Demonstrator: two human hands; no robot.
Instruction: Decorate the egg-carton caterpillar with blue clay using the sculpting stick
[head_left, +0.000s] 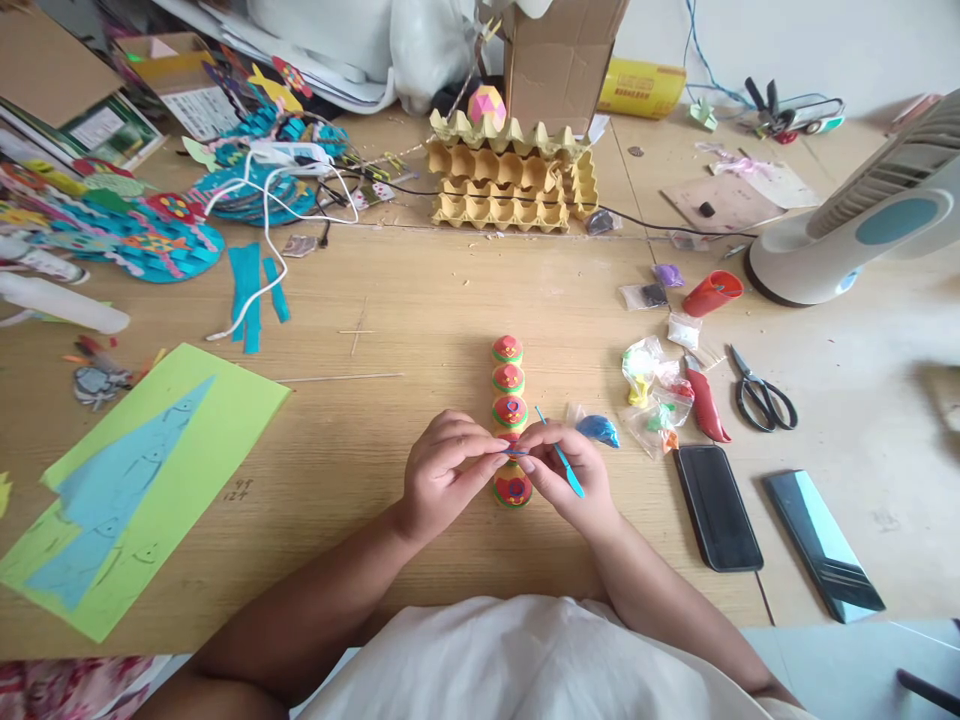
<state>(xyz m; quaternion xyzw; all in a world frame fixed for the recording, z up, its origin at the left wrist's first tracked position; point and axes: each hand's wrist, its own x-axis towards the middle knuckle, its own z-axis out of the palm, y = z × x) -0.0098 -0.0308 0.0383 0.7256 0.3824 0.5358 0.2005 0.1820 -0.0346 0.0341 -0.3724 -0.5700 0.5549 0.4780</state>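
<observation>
My left hand (446,470) and my right hand (585,490) meet at the middle of the table, each pinching an end of a thin blue clay strand (514,452). A light-blue plastic clay knife (569,470) is also tucked among the fingers of my right hand. Beneath them runs a straight column of several small round red, green and yellow clay-decorated pieces (508,378). Blue rings show on the piece just beyond my fingers and on the nearest piece (513,490). My fingertips partly cover one piece in between. A bag of blue clay (598,430) lies beside my right hand.
To the right are bags of coloured clay (660,410), a red cutter (706,400), scissors (763,395), two phones (718,510), a red cup (712,293) and a fan (817,240). Green paper (217,400) lies left; egg cartons (499,212) stand behind.
</observation>
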